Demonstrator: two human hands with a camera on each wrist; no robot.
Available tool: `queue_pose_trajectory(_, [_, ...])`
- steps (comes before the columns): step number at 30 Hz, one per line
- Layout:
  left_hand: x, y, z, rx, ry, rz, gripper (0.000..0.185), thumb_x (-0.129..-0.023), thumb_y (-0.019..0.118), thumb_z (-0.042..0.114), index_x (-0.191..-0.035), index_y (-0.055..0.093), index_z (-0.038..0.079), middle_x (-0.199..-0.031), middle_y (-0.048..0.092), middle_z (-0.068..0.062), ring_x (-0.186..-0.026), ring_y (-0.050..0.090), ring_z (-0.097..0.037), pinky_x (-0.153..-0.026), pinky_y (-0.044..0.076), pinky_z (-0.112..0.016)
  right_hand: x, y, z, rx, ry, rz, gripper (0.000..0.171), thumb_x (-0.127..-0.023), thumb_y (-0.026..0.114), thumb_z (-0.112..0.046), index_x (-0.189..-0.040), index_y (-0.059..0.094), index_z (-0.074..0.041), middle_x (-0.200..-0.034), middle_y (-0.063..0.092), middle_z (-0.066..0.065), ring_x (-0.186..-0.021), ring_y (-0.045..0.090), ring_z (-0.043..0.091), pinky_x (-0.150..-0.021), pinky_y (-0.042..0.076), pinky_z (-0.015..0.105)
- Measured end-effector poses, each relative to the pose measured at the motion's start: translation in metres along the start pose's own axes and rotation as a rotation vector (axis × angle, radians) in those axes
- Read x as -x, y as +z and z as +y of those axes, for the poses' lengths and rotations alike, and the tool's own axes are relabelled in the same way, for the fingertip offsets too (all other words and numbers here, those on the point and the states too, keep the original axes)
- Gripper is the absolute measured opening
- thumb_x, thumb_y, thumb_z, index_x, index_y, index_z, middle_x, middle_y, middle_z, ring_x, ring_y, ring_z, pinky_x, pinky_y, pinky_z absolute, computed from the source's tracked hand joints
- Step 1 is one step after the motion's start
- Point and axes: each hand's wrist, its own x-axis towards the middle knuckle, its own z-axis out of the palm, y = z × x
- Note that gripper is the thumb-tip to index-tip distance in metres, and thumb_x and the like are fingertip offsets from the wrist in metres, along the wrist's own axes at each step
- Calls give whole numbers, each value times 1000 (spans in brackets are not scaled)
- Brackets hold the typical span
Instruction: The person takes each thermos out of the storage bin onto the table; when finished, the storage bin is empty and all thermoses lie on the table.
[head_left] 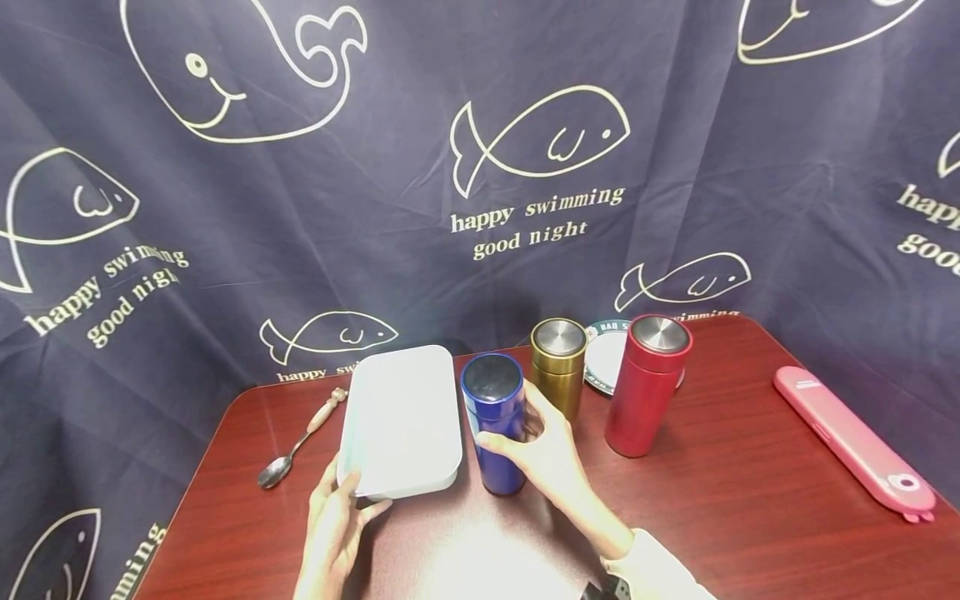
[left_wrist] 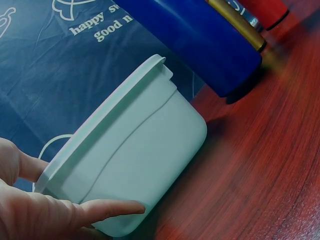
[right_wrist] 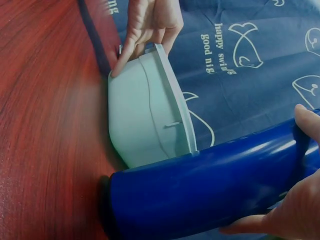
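A pale, lidded food container [head_left: 401, 421] with rounded corners stands left of centre on the table. My left hand [head_left: 335, 521] grips its near left corner, thumb at the lid's edge and one straight finger [left_wrist: 115, 209] along the side wall. Just right of the container is a blue vacuum flask [head_left: 493, 417], upright with a dark, shiny cap. My right hand [head_left: 551, 458] holds the flask from its right side, the thumb across the front and the other fingers partly hidden behind it. In the right wrist view, the blue flask [right_wrist: 200, 190] overlaps the container [right_wrist: 145, 110].
Behind the right hand stands a gold flask [head_left: 558, 367], with a red flask [head_left: 648, 387] farther right. A round white plate [head_left: 603, 358] is partly hidden behind them. A spoon [head_left: 303, 437] lies at left, a pink case [head_left: 851, 442] at far right. Patterned dark cloth [head_left: 420, 275] hangs behind.
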Motion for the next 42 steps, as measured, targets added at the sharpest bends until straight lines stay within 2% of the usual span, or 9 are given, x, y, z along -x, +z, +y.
queue_pose_trajectory(5, [1, 3, 1, 6, 2, -8, 58, -107, 29, 14, -156, -1, 3, -148, 23, -21, -141, 21, -34, -96, 29, -76, 1, -1, 2, -4, -2, 2, 74, -72, 86, -9, -138, 53, -11, -128, 63, 11, -115, 61, 29, -98, 48, 47])
queue_pose_trajectory(9, [2, 4, 2, 10, 1, -9, 58, -107, 28, 14, -155, -2, 2, -150, 19, -23, -142, 17, -35, -96, 28, -76, 0, -2, 4, -10, -11, -4, 72, -73, 86, -9, -137, 54, -11, -126, 63, 11, -114, 62, 28, -98, 49, 46])
queue_pose_trajectory(15, [1, 5, 1, 6, -1, 1, 57, -107, 29, 14, -156, 1, 3, -145, 26, -19, -139, 24, -30, -95, 30, -75, -1, -3, 3, -17, -9, -11, 72, -73, 86, -10, -137, 54, -11, -126, 64, 10, -115, 62, 27, -99, 48, 45])
queue_pose_trajectory(18, [0, 5, 1, -1, 3, 3, 58, -107, 31, 15, -156, 3, 4, -139, 35, -13, -134, 32, -24, -95, 31, -75, -1, -4, 2, -12, 1, -15, 74, -73, 86, -12, -138, 53, -10, -128, 62, 12, -117, 60, 30, -99, 48, 47])
queue_pose_trajectory(22, [0, 4, 1, 3, 3, 6, 58, -106, 34, 15, -155, 5, 4, -127, 47, -3, -120, 47, -12, -95, 32, -74, -2, -4, 3, -4, 19, -27, 76, -72, 87, -14, -139, 51, -11, -130, 61, 14, -119, 59, 32, -99, 48, 48])
queue_pose_trajectory(25, [0, 3, 1, 9, 3, 5, 57, -106, 34, 13, -155, 6, 4, -123, 49, 0, -110, 53, -5, -95, 34, -73, -2, -3, 5, -3, 25, -38, 76, -73, 87, -15, -140, 50, -13, -130, 61, 14, -120, 58, 32, -98, 48, 48])
queue_pose_trajectory(32, [-1, 1, -1, -13, 2, 5, 60, -106, 34, 14, -155, 2, 2, -126, 46, -4, -106, 54, -2, -95, 35, -73, -1, -3, 7, -15, 12, -78, 76, -76, 84, -16, -142, 47, -16, -137, 56, 14, -126, 53, 33, -103, 44, 49])
queue_pose_trajectory(37, [-1, 0, -1, -10, -9, 6, 60, -106, 34, 14, -156, 2, 3, -123, 47, -2, -104, 54, -2, -95, 35, -73, -1, -5, 4, -17, -25, -99, 83, -77, 83, -14, -147, 40, -16, -143, 51, 14, -129, 50, 33, -104, 41, 51])
queue_pose_trajectory(42, [-2, -1, 0, -22, -17, 9, 60, -106, 34, 15, -156, 2, 4, -126, 46, -3, -105, 53, -3, -95, 35, -72, -4, -10, -13, -52, -93, -114, 87, -77, 83, -10, -149, 38, -26, -148, 46, 8, -134, 46, 30, -106, 39, 49])
